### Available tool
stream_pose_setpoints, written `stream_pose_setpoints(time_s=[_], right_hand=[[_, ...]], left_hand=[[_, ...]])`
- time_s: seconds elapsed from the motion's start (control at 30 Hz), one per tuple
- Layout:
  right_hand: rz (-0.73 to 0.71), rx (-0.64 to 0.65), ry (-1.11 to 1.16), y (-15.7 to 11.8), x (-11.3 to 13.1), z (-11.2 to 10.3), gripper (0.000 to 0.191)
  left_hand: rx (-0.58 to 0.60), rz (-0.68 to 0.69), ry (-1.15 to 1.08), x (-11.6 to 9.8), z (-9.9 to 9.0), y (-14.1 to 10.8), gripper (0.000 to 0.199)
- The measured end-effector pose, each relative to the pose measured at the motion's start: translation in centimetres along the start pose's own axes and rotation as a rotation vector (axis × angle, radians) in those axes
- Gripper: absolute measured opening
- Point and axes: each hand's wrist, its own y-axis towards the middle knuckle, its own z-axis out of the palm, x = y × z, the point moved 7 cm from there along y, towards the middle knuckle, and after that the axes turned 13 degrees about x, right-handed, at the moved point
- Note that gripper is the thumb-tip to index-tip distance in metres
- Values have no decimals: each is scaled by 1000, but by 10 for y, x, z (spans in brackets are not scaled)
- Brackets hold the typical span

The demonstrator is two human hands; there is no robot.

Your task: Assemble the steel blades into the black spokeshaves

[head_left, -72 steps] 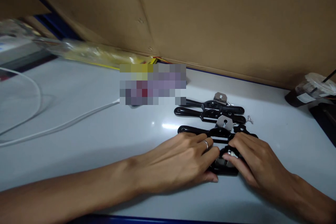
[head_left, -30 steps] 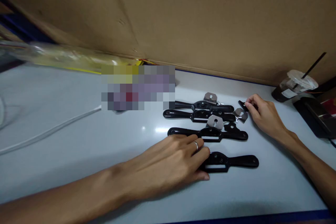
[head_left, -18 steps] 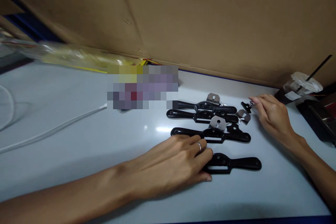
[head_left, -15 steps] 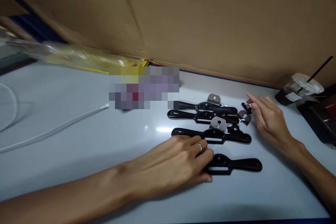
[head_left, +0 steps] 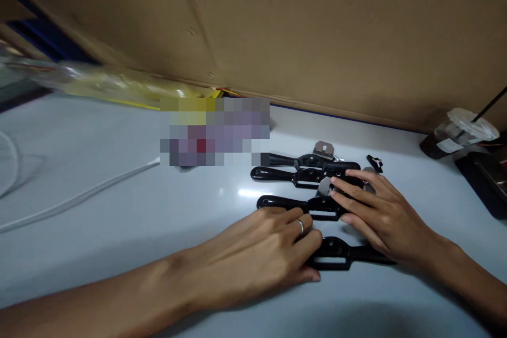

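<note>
My left hand [head_left: 277, 243], with a ring on one finger, is closed round the left handle of the nearest black spokeshave body [head_left: 330, 253]. That handle is hidden under it. My right hand [head_left: 382, 216] reaches over the right end of the middle spokeshave body [head_left: 322, 207], fingers stretched out and apart. Its fingertips are close to a silver blade [head_left: 325, 186] on that body; I cannot tell whether they touch. Two more spokeshave bodies lie behind, one at the front of the pair [head_left: 273, 174] and one farther back [head_left: 309, 160].
Another blade [head_left: 324, 149] stands at the back, and a small black clamp piece [head_left: 374, 163] lies to its right. A plastic drink cup with a straw [head_left: 451, 134] and a black tray [head_left: 481, 185] are at the right. A white cable [head_left: 87, 190] crosses the left side.
My right hand has moved left and nearer, from beside the small black piece to over the middle spokeshave, its fingers spreading. My left hand keeps its hold.
</note>
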Motion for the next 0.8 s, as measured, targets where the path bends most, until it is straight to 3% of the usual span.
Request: stream_pose_setpoints(time_s=[0.3, 0.47, 0.67, 0.8], right_hand=[[57, -31, -233, -1, -5, -9, 30], [137, -78, -297, -7, -20, -15, 30], [284, -158, -160, -17, -51, -27, 32], [352, -207, -23, -19, -58, -32, 28]], left_hand=[[-11, 1, -13, 0, 1, -1, 28], [5, 6, -18, -1, 0, -1, 31], [17, 5, -21, 0, 0, -1, 27], [25, 2, -19, 1, 0, 0, 28]])
